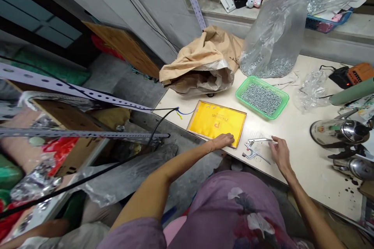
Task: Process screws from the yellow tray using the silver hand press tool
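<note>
While on yellow panel, left fingers closed; at pliers, right fingers (grip unclear).

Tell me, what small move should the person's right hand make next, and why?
Perhaps close the right hand fully around the silver, metal, plier-like tool: the fingers are at the tip of the upper handle, but the lower handle angles away ungripped. The left hand rests on the flat, yellow, rectangular panel with orange lettering.

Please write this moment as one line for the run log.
left hand: on yellow panel | right hand: at handle end of plier-like tool | nearby: green basket holding small metal pieces
</note>
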`<state>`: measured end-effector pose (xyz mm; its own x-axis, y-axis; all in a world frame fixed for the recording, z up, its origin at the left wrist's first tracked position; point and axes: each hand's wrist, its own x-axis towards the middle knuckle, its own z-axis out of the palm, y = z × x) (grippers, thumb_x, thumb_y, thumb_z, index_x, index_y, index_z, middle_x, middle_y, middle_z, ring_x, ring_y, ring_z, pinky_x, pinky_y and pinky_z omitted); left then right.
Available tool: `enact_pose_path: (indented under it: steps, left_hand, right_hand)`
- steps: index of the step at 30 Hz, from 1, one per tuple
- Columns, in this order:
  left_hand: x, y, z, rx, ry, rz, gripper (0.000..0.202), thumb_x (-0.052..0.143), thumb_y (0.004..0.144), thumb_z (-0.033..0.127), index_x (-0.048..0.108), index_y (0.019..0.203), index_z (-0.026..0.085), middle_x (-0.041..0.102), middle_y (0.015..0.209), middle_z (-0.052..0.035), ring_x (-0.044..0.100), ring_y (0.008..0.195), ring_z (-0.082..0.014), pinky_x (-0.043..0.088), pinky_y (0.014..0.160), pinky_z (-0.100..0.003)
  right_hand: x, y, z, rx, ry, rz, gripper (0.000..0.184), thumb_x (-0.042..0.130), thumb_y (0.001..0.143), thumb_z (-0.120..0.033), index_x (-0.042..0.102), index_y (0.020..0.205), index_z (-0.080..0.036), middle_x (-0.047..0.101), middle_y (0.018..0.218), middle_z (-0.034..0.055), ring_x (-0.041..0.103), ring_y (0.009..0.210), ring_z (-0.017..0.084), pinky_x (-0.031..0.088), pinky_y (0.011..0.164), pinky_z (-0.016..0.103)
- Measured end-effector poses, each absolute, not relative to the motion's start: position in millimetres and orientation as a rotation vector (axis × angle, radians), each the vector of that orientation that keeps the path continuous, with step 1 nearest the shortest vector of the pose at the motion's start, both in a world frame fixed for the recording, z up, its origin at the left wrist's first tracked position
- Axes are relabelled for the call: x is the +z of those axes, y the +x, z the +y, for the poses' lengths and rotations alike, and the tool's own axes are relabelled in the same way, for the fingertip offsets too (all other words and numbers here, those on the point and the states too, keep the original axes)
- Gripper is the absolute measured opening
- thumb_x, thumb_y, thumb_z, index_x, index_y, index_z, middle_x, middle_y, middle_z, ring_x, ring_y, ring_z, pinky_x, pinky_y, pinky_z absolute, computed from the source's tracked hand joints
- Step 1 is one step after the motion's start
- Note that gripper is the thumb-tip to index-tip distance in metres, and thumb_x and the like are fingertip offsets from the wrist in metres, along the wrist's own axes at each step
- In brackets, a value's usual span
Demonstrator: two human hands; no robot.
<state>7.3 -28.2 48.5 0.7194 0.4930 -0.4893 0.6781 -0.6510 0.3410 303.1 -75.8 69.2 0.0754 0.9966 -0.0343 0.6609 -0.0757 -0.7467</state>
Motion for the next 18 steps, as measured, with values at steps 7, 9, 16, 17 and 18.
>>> enact_pose_path:
  steps: [7,9,16,17,18]
  left_hand:
    - [50.8,2.9,-24.2,-0.508,2.483,0.782,0.011,0.048,0.092,0.015,0.058,0.093,0.016,0.058,0.098,-0.0078,0.052,0.091,-0.0175,0.041,0.070,-0.025]
    - [49.3,1.1,-24.0,-0.503,2.486,0.784,0.010,0.049,0.092,0.019,0.059,0.093,0.016,0.058,0.097,-0.0077,0.052,0.090,-0.0175,0.041,0.070,-0.025]
    - [46.5,7.9,-20.2,-0.501,2.435,0.729,0.009,0.052,0.088,0.014,0.061,0.087,0.017,0.061,0.094,-0.0065,0.055,0.089,-0.0156,0.041,0.070,-0.022]
    - [47.4,10.9,-20.1,-0.527,2.406,0.761,0.011,0.052,0.088,0.014,0.062,0.086,0.016,0.062,0.094,-0.0070,0.056,0.088,-0.0156,0.042,0.070,-0.022]
    - [48.8,14.2,-20.6,-0.551,2.368,0.807,0.012,0.051,0.088,0.015,0.063,0.084,0.015,0.063,0.095,-0.0074,0.058,0.087,-0.0156,0.042,0.070,-0.022]
  right_hand:
    - [57.6,305.7,-111.0,0.857,-1.843,-1.610,0.040,0.043,0.087,-0.049,0.064,0.099,-0.017,0.062,0.093,0.0109,0.057,0.073,0.019,0.049,0.069,0.036]
    - [58.0,304.2,-115.8,0.880,-1.845,-1.595,0.040,0.042,0.087,-0.048,0.064,0.099,-0.017,0.062,0.094,0.0110,0.057,0.074,0.019,0.049,0.069,0.036]
    - [59.6,297.0,-126.2,0.947,-1.871,-1.535,0.041,0.042,0.085,-0.051,0.065,0.091,-0.017,0.065,0.090,0.0114,0.058,0.071,0.019,0.050,0.068,0.036]
    - [60.5,296.8,-127.3,0.952,-1.862,-1.532,0.042,0.042,0.085,-0.052,0.066,0.089,-0.018,0.065,0.088,0.0112,0.058,0.071,0.019,0.050,0.068,0.036]
    - [61.5,297.1,-128.7,0.953,-1.847,-1.530,0.042,0.042,0.085,-0.053,0.066,0.088,-0.018,0.066,0.087,0.0109,0.059,0.072,0.019,0.050,0.069,0.036]
